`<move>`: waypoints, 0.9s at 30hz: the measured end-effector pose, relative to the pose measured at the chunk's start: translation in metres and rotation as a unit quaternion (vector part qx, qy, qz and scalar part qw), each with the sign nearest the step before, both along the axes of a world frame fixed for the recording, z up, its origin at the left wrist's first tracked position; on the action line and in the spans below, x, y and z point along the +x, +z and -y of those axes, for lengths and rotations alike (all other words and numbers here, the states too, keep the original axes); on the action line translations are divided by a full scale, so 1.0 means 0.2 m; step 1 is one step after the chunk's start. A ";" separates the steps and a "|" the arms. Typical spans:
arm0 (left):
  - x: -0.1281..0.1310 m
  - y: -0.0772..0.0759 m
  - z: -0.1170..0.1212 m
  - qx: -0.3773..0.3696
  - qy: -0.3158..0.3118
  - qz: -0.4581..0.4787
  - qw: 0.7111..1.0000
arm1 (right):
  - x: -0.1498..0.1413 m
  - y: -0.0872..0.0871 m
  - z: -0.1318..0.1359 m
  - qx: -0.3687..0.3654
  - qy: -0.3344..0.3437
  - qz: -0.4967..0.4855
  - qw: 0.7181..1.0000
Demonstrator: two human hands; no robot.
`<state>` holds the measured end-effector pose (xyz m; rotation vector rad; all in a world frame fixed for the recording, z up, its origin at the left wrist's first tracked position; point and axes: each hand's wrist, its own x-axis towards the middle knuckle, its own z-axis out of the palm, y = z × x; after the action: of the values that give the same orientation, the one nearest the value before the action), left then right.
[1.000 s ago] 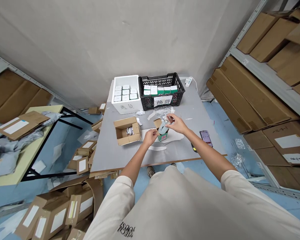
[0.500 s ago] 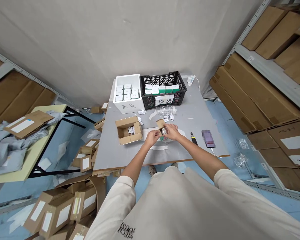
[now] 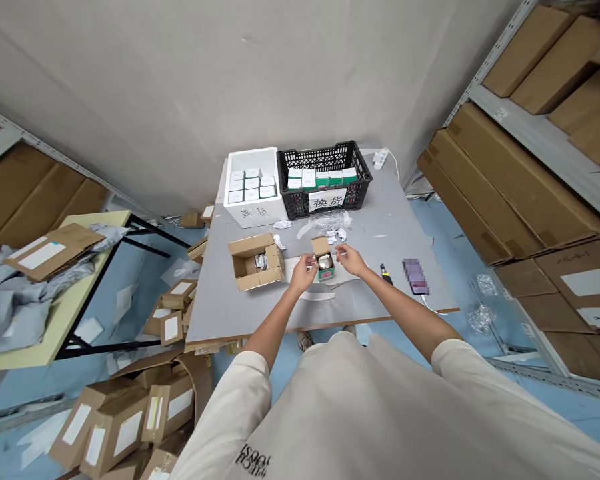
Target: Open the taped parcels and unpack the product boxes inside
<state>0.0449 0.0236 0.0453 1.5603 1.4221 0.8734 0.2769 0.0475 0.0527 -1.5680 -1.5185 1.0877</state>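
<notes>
Two bare hands are at work over the grey worktop (image 3: pixel 370 230). Between them stands one small green box (image 3: pixel 326 274), upright, its brown flap raised at the back, and one shiny, round-topped item (image 3: pixel 325 261) sits down inside it.

The left hand (image 3: pixel 304 272) is right at the box's left side, thumb and fingers curled close to each other; from here I can't tell whether they pinch its edge. The right hand (image 3: pixel 351 260) hovers just off the other side, its fingers loosely bent and parted, with nothing between them that I can see.

To the left sits one open cardboard carton (image 3: pixel 257 262) with crumpled paper inside. Behind it is one white foam box (image 3: pixel 253 213), where I count eight small white-topped boxes (image 3: pixel 251 195). One black crate (image 3: pixel 325 159) stands against its right side, a handwritten label on the front; at least five green-and-white boxes (image 3: pixel 335 177) show inside, the exact count hard to make out.

In front of the crate lie one bunch of clear plastic wrap (image 3: pixel 327 220) and some crumpled white paper (image 3: pixel 337 235), pieces too bunched to count. Over on the right are one black-and-yellow cutter (image 3: pixel 386 273) and one phone (image 3: pixel 416 277) with a white cable, and one white adapter (image 3: pixel 380 159) rests near the far right corner.
</notes>
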 end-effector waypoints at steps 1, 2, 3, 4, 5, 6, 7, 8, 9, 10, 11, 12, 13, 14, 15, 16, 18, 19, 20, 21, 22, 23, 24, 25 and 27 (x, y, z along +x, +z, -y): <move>0.01 0.00 0.00 -0.010 0.008 0.008 1.000 | 0.00 -0.02 0.00 -0.022 -0.001 -0.009 1.000; 0.03 -0.01 -0.01 -0.018 0.017 0.011 1.000 | -0.01 -0.04 0.00 -0.034 -0.002 -0.011 0.999; 0.04 -0.01 -0.02 -0.023 0.027 0.009 0.999 | -0.02 -0.05 -0.01 -0.036 -0.004 -0.005 0.999; 0.05 -0.02 -0.03 -0.028 0.037 0.001 0.999 | -0.02 -0.07 -0.01 -0.030 -0.005 0.008 0.999; 0.06 -0.02 -0.04 -0.032 0.045 -0.010 0.998 | -0.03 -0.08 -0.01 -0.020 -0.006 0.023 1.000; 0.07 -0.03 -0.05 -0.035 0.051 -0.024 0.998 | -0.04 -0.08 -0.01 -0.008 -0.008 0.040 0.999; 0.08 -0.04 -0.05 -0.038 0.057 -0.037 0.997 | -0.04 -0.09 -0.01 0.002 -0.010 0.054 0.998; 0.08 -0.04 -0.06 -0.039 0.061 -0.048 0.996 | -0.04 -0.09 -0.01 0.008 -0.013 0.064 0.998; 0.09 -0.05 -0.07 -0.039 0.063 -0.057 0.996 | -0.05 -0.10 -0.02 0.010 -0.015 0.068 0.998; 0.10 -0.05 -0.08 -0.037 0.063 -0.062 0.995 | -0.05 -0.10 -0.02 0.009 -0.016 0.066 0.998; 0.10 -0.05 -0.08 -0.036 0.063 -0.063 0.995 | -0.05 -0.10 -0.03 0.006 -0.016 0.059 0.998; 0.10 -0.05 -0.09 -0.035 0.061 -0.060 0.996 | -0.05 -0.11 -0.03 0.001 -0.015 0.047 0.999; 0.11 -0.05 -0.09 -0.036 0.058 -0.054 0.996 | -0.06 -0.10 -0.04 -0.003 -0.014 0.033 0.999; 0.11 -0.05 -0.09 -0.037 0.056 -0.047 0.997 | -0.06 -0.10 -0.04 -0.005 -0.015 0.017 1.000; 0.12 -0.06 -0.10 -0.037 0.056 -0.039 0.997 | -0.06 -0.09 -0.04 -0.005 -0.018 0.002 1.000; 0.12 -0.06 -0.10 -0.036 0.057 -0.035 0.997 | -0.06 -0.09 -0.05 -0.005 -0.019 -0.012 1.000; 0.12 -0.06 -0.10 -0.029 0.066 -0.035 0.997 | -0.05 -0.07 -0.05 -0.001 -0.018 -0.033 0.999; 0.12 -0.06 -0.11 -0.023 0.070 -0.038 0.997 | -0.05 -0.05 -0.05 0.002 -0.015 -0.040 0.999; 0.12 -0.06 -0.11 -0.017 0.072 -0.041 0.996 | -0.04 -0.04 -0.04 0.004 -0.011 -0.046 0.999; 0.12 -0.06 -0.11 -0.010 0.070 -0.043 0.997 | -0.03 -0.03 -0.04 0.007 -0.005 -0.053 0.999; 0.11 -0.06 -0.11 -0.003 0.065 -0.043 0.997 | -0.02 -0.03 -0.03 0.006 0.002 -0.062 0.998; 0.11 -0.06 -0.10 0.004 0.056 -0.040 0.998 | -0.01 -0.02 -0.02 0.003 0.009 -0.074 0.997; 0.10 -0.06 -0.10 0.009 0.046 -0.037 0.998 | 0.00 -0.02 0.00 -0.003 0.016 -0.085 0.996; 0.09 -0.05 -0.09 0.013 0.038 -0.033 0.999 | 0.00 -0.01 0.01 -0.008 0.021 -0.094 0.995; 0.08 -0.04 -0.08 0.020 0.026 -0.027 0.999 | 0.02 -0.01 0.04 -0.013 0.022 -0.096 0.995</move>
<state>0.0616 0.0390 0.0366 1.5945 1.4976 0.9022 0.2802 0.0400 0.0513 -1.4105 -1.4196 1.2492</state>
